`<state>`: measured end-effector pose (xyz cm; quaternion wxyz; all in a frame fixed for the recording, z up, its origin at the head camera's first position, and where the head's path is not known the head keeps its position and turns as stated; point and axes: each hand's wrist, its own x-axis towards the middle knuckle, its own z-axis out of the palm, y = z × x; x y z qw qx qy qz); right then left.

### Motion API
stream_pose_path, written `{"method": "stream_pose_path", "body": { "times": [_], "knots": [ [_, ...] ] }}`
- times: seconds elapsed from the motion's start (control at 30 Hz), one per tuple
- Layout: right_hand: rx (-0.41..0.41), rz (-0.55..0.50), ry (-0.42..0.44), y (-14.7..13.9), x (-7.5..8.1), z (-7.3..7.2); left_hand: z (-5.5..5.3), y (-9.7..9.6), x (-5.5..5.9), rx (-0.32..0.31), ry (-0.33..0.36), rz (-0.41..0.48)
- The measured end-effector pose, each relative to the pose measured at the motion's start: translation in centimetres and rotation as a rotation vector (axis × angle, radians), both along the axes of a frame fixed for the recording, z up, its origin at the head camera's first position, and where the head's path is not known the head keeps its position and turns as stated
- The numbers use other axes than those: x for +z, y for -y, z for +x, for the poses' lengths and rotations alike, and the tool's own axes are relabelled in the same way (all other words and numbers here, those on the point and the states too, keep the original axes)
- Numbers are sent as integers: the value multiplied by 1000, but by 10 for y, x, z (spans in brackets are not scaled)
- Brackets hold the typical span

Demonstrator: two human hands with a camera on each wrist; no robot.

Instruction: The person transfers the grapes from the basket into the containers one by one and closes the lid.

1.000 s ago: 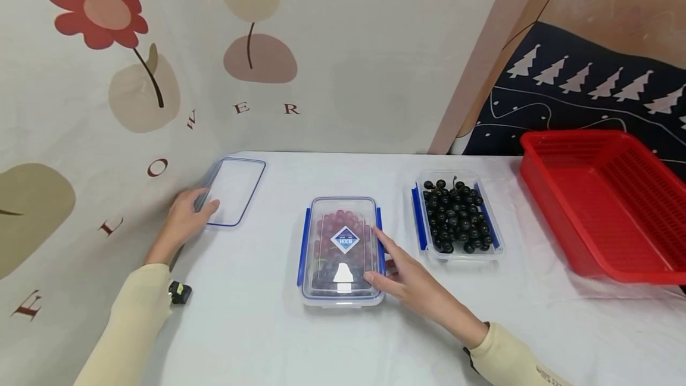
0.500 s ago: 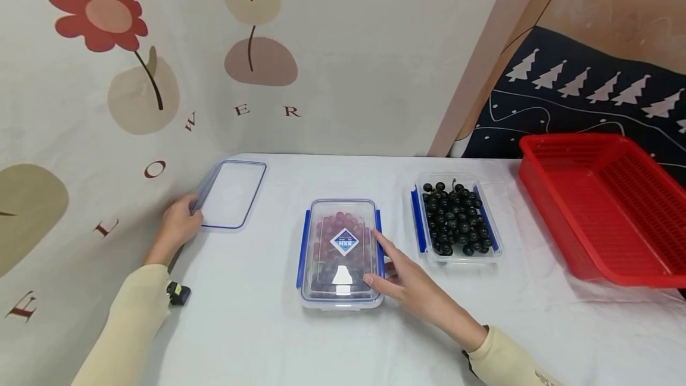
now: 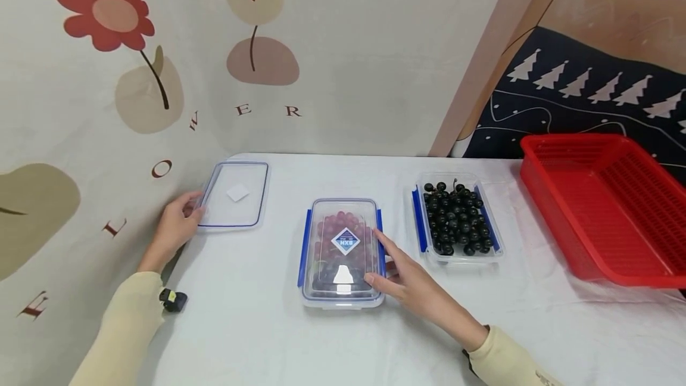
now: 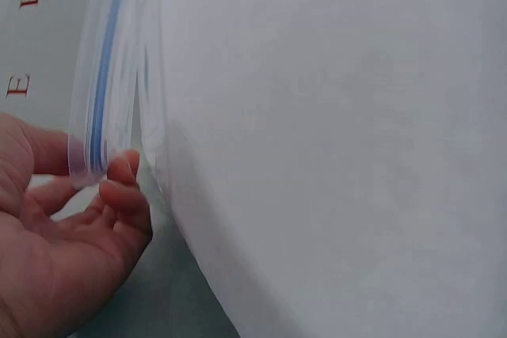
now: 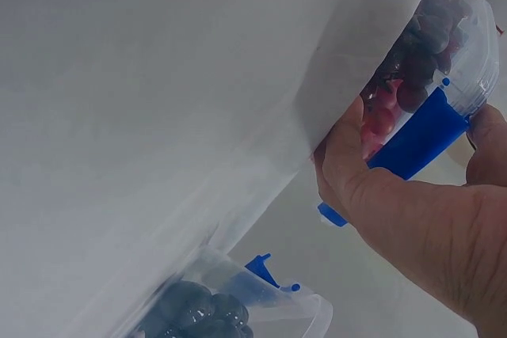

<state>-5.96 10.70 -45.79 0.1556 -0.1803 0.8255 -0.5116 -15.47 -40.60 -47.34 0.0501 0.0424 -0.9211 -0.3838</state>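
At the table's left edge, my left hand (image 3: 177,225) pinches the near left edge of a clear lid (image 3: 257,192) with a blue seal. In the left wrist view, the edge of the lid (image 4: 101,100) passes between thumb and fingertips. My right hand (image 3: 409,279) rests against the right side of a lidded clear box (image 3: 321,296), its index finger and thumb touching the lid's right edge. Reddish and dark grapes show inside it. In the right wrist view, a blue side clip (image 5: 420,136) lies between thumb and fingers.
An uncovered clear box (image 3: 495,252) holding black grapes (image 3: 455,216) stands right of the lidded one, its blue clips hanging at the sides. A red plastic basket (image 3: 568,231) sits at the far right. Printed cloths form the backdrop (image 3: 364,64) behind the white table (image 3: 257,326).
My left hand has closed on the lid's left edge, and the lid has tilted so a white square now shows on it. The right hand and lidded box have stayed put.
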Motion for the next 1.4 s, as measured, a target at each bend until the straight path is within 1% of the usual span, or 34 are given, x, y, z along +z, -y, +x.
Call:
{"method": "stream_pose_path", "body": {
  "times": [0.07,0.17,0.23,0.3,0.37,0.43,0.5,0.7,0.77,0.83,0.9,1.0,1.13,1.2,1.27,1.33,1.4],
  "knots": [
    [3,-5,4,0,1,0,2,2,2,-21,49,65],
    [-2,-3,5,0,1,1,4,5,5,-45,103,203],
    [-3,2,3,0,0,1,4,6,6,-47,107,288],
    [-4,8,1,0,0,1,4,8,5,-47,98,358],
    [-4,16,1,0,-1,0,5,10,4,-43,87,400],
    [-4,20,5,0,-3,0,6,11,4,-53,91,422],
    [-7,25,6,0,-3,0,7,12,4,-79,110,432],
    [-9,27,0,-1,-4,-1,12,8,9,-195,211,427],
    [-7,29,-3,-1,-4,-2,13,7,10,-212,232,440],
    [-5,29,-5,-1,-4,-2,14,6,11,-216,239,455],
    [-4,28,-7,0,-3,-2,15,6,12,-208,236,474],
    [-6,28,-8,0,-3,-3,17,6,13,-196,202,517],
    [-5,22,-7,0,-3,-3,20,5,15,-202,131,636],
    [-2,14,-9,0,-3,-3,22,2,18,-211,112,688],
    [0,10,-11,0,-2,-3,22,-1,22,-220,110,705],
    [0,7,-10,0,-2,-3,23,-6,28,-230,116,688],
    [-1,7,-10,0,-1,-3,24,-11,34,-239,125,653]
  ]
}}
